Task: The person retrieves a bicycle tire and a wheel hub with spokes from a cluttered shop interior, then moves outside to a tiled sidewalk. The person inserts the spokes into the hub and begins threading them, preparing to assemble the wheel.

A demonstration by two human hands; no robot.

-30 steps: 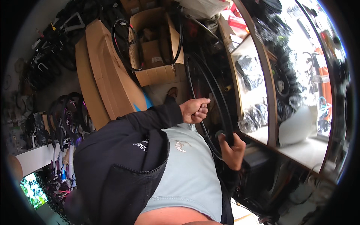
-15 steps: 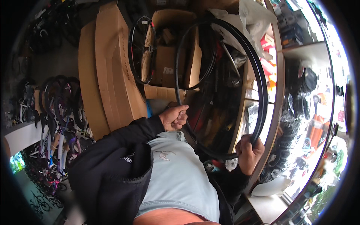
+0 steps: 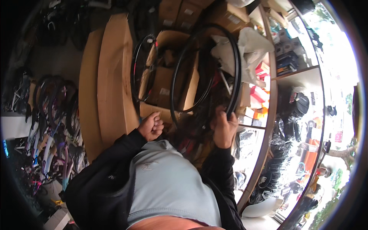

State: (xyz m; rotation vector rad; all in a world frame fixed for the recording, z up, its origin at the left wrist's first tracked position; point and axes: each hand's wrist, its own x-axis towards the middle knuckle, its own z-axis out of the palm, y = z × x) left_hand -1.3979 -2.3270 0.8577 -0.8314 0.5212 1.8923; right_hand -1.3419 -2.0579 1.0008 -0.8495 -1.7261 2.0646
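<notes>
My right hand [image 3: 224, 128] grips the right side of a large black hoop [image 3: 173, 89], which looks like a bare bicycle rim. The hoop stands raised in front of my chest, and its lower part is lost in the dark. Left of the hoop, my left hand [image 3: 152, 127] is closed in a fist, apart from it. Whatever the left fingers may hold is hidden. Beyond the hands sits an open cardboard box [image 3: 161, 100], partly seen through the hoop. A spoked bicycle wheel [image 3: 134, 71] with red marks leans against its left side.
Tall cardboard cartons [image 3: 115, 76] stand to the left. Several bicycles [image 3: 53, 115] crowd the far left. On the right, a glass-fronted shelf [image 3: 268, 126] holds boxes and wrapped goods. A pale plastic bag [image 3: 251, 48] hangs over its far end.
My left hand has come off the hoop and moved left and slightly nearer to me. My right hand has carried the hoop left and farther away, turning it more edge-on.
</notes>
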